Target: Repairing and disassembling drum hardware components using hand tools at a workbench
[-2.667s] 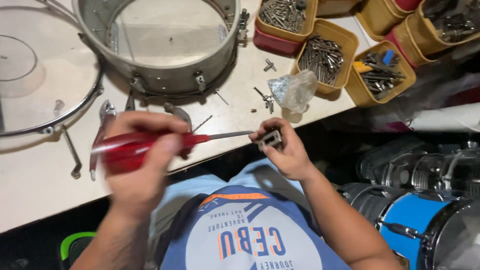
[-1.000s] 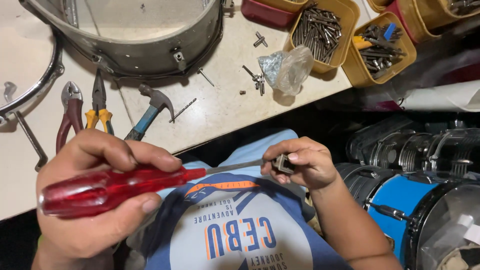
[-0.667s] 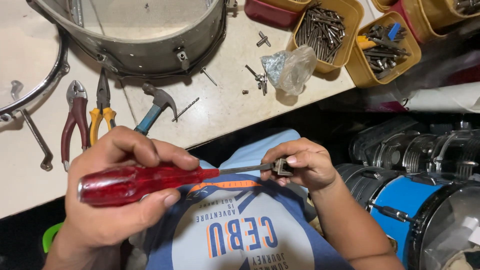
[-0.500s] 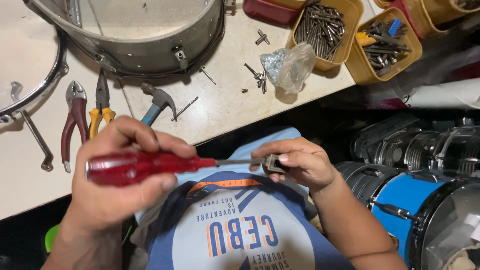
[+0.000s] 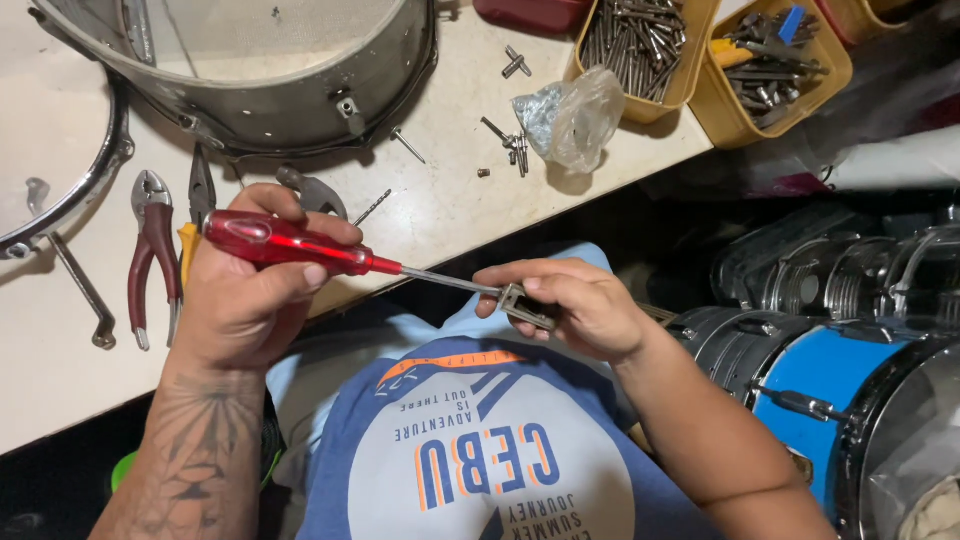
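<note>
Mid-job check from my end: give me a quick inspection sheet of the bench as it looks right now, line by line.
Surface: pale worktable, scuffed, its edge running in front of the person.
Job's things: red-handled screwdriver in the left hand, tip meeting a small metal bracket pinched in the right hand.
Clutter: grey drum shell, chrome hoop, red-handled pliers, yellow-handled pliers, hammer head, crumpled plastic bag, loose screws, yellow bins of hardware.
Grippers: both hands closed on their items.
Cables: nothing seen.
Surroundings: blue drum and chrome drums at the right, below the table.
</note>
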